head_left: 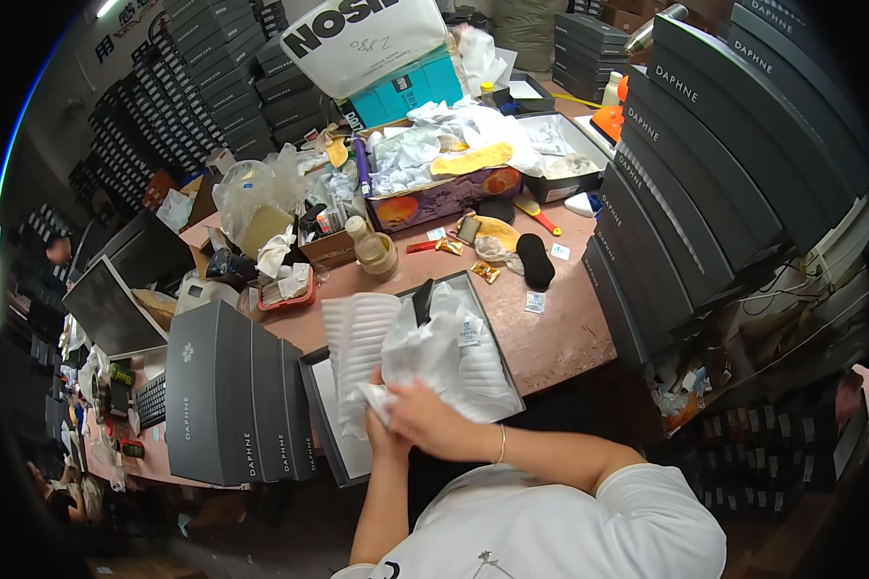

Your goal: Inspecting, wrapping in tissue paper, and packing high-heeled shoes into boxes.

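An open dark grey shoebox (pixel 508 371) with a pale lining lies in front of me at the table's near edge. Ribbed white foam sheet (pixel 354 333) lines it and sticks up over its left side. On the foam rests a bundle of white tissue paper (pixel 423 349), with a black pointed piece, perhaps a shoe heel, jutting from its top. My left hand (pixel 384 436) comes from below, closed on a folded end of the tissue. My right hand (pixel 429 421) crosses over it, fingers bent onto the same end. A small white packet (pixel 470 331) lies by the bundle.
Stacked grey shoeboxes stand left (pixel 224 396) and tower at right (pixel 695 154). Behind are a glass jar (pixel 372 253), a black oval pad (pixel 535 261), a brush (pixel 539 217) and a purple carton (pixel 449 200) heaped with paper. A monitor (pixel 116 309) stands far left.
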Available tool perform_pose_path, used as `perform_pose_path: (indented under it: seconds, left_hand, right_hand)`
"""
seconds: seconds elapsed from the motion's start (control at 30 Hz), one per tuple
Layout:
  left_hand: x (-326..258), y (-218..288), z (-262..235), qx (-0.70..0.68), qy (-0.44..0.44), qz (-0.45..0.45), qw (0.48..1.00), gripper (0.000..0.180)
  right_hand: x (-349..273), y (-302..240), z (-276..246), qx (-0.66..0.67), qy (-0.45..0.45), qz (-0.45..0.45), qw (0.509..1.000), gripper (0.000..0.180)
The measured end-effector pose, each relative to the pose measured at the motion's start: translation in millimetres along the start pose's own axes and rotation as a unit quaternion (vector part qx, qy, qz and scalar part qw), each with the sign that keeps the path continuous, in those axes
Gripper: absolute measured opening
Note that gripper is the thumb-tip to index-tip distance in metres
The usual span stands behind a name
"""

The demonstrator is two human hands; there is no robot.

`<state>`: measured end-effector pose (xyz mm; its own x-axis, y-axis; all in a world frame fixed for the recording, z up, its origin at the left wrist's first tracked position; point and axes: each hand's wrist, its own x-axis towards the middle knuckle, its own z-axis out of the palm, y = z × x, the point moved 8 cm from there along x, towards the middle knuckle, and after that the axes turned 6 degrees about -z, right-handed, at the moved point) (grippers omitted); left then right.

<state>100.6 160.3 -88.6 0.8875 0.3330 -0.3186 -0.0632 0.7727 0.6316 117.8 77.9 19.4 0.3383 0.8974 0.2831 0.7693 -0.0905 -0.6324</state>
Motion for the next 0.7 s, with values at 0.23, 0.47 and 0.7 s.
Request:
perform_pose_path:
  seconds: [0.23, 0.47, 0.7]
  left_hand:
    - [10.5, 51.4, -59.0, 0.064, -0.043, -0.036, 0.996, 0.049]
    - [12.8, 61.2, -68.8, 0.073, -0.075, -0.035, 0.994, 0.046]
    - [43.4, 34.3, -91.3, 0.094, -0.094, -0.012, 0.991, 0.043]
  right_hand:
    - [-5.0, 13.4, -114.2, -0.168, 0.015, -0.027, 0.985, 0.054]
    - [-1.7, 32.0, -119.6, -0.060, -0.037, -0.087, 0.994, 0.089]
    - [-33.7, 72.5, -87.5, 0.298, -0.056, 0.111, 0.947, 0.071]
